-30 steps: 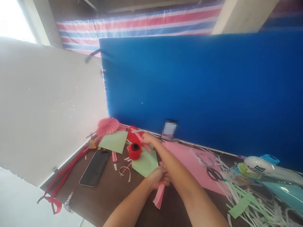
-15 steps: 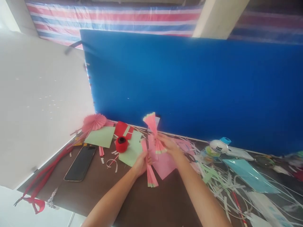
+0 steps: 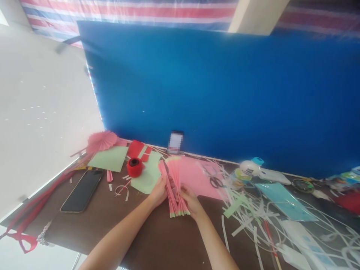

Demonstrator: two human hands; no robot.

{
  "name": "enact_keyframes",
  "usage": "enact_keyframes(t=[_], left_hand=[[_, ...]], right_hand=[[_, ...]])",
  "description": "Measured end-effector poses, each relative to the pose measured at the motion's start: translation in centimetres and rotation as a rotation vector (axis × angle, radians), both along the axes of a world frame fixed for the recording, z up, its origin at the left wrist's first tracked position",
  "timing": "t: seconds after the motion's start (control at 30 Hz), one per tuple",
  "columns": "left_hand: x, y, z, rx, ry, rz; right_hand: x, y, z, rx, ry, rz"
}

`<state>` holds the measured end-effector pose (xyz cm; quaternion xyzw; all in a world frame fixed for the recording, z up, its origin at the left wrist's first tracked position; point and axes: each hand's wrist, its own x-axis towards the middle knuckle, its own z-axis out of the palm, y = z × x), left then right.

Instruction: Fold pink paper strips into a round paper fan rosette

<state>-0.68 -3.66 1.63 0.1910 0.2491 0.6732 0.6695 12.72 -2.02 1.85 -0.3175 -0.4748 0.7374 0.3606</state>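
Both my hands hold pleated pink paper fans [image 3: 174, 187] with green edges over a brown table [image 3: 118, 225]. My left hand [image 3: 158, 192] grips the left bundle from its left side. My right hand [image 3: 191, 200] pinches the right bundle near its lower end. The two bundles are pressed side by side between the hands. Behind them lies a flat pink sheet [image 3: 197, 176].
A red tape roll [image 3: 135, 167], green sheets [image 3: 109, 158], a finished pink rosette [image 3: 101, 140] and a black phone [image 3: 82, 190] lie left. Scissors [image 3: 215, 182], a glue bottle [image 3: 253, 168], paper strips [image 3: 250, 213] and a teal sheet [image 3: 284, 200] lie right. A blue board [image 3: 225, 93] stands behind.
My right hand picked a second pleated fan from near the tape roll, lifted it, then brought it down beside the fan in my left hand. The camera view shifted right.
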Motion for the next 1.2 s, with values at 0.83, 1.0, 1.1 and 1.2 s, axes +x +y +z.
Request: enact_keyframes(t=[0.83, 1.0, 1.1, 1.2], left_hand=[[-0.4, -1.0, -0.1, 0.050, 0.605, 0.022], [-0.4, -1.7, 1.0, 0.065, 0.781, 0.069], [-0.2, -1.8, 1.1, 0.065, 0.784, 0.068], [-0.1, -1.8, 1.0, 0.066, 0.716, 0.050]], right_hand=[[-0.8, -1.0, 1.0, 0.374, -0.373, 0.085], [-1.1, -1.7, 1.7, 0.452, -0.399, 0.131], [-1.2, -2.3, 2.3, 0.484, -0.392, 0.164], [-1.2, -2.7, 2.4, 0.481, -0.390, 0.166]])
